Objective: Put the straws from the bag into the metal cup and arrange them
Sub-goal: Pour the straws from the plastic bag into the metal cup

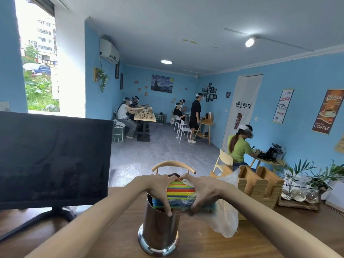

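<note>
Both hands, left point(159, 190) and right point(202, 192), grip one bundle of rainbow-striped straws point(179, 189), half out of one clear bag point(224, 218), its lower ends inside the single shiny metal cup point(159, 233) on the table point(242, 244)

One view only, head-worn and wide-angle. It looked forward and slightly down across a wooden table point(195, 244), from the wearer's own position at its near edge. Both forearms entered from the bottom corners and met close to the lens at lower centre. Beyond them the view ran the length of a blue-walled room to its far wall point(141, 86). Straight lines bowed toward the frame edges. No second view to compare.
</note>
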`<state>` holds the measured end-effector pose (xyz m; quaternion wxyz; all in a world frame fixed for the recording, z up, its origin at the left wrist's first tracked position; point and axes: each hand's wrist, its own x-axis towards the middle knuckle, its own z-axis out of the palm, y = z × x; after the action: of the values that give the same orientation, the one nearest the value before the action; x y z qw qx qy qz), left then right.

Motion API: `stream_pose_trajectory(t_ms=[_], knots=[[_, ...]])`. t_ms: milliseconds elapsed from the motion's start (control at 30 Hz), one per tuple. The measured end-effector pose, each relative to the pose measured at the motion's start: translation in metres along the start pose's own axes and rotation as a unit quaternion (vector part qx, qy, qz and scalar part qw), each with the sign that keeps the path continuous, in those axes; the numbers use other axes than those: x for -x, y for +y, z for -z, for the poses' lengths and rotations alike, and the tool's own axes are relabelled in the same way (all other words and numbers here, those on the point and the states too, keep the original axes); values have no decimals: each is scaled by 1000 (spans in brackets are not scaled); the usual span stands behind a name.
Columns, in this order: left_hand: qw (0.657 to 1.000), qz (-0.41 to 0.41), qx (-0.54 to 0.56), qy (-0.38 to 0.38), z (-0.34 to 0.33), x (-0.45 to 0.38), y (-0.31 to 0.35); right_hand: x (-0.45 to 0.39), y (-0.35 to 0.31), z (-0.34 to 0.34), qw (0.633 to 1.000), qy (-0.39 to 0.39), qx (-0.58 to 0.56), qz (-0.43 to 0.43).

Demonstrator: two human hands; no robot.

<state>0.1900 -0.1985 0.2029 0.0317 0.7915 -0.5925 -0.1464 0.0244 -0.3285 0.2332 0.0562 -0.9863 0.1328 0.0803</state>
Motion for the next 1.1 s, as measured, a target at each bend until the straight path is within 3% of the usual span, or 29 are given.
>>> stream_pose_trajectory(t_ms=[100, 300, 633, 833, 1100], knots=[[1000, 6, -11, -4, 1, -1, 0, 2, 1, -1, 1000, 0, -2, 8], [995, 7, -30, -99, 18, -4, 3, -3, -2, 3, 1000, -10, 12, 10], [994, -20, -2, -109, 20, -15, -8, -4, -3, 2, 1000, -18, 4, 8], [985, -23, 24, -170, 27, -21, -10, -5, -1, 0, 1000, -24, 7, 8], [984, -38, 48, -165, 25, -31, -14, -4, 6, 0, 1000, -10, -6, 26]])
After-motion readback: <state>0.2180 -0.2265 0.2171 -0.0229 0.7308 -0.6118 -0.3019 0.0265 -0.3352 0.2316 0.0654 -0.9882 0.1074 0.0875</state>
